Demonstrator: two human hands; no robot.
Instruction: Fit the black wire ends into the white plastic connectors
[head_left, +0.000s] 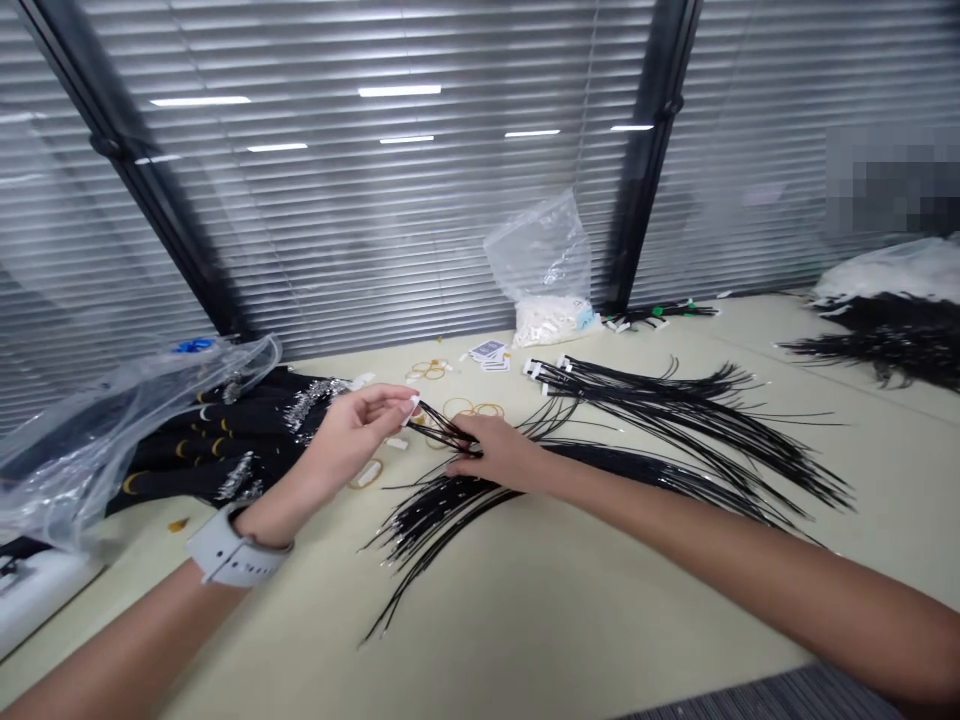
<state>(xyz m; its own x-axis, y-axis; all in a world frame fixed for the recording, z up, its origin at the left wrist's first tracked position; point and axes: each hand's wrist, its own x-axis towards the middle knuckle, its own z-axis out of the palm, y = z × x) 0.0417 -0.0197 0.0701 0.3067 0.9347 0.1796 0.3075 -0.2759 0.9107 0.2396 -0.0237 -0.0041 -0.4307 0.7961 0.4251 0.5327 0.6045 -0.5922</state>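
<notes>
My left hand (352, 440), with a white strap watch (236, 548) on its wrist, pinches a small white connector (412, 408) between thumb and fingertips. Thin black wires (442, 425) run from that pinch toward my right hand (495, 452). Those fingers are closed over a bunch of the wires and rest against a large fan of black wire harnesses (442, 510) lying on the pale table (600, 620). More harnesses with white connectors (637, 395) spread out to the right.
Rubber bands (469, 408), white connectors and paper labels (487, 355) lie near my hands. Left stands a clear plastic bag (97, 440) over black wire bundles, with a bag of white parts (544, 270) at the back. Further harnesses (885, 340) lie right, before slatted glass.
</notes>
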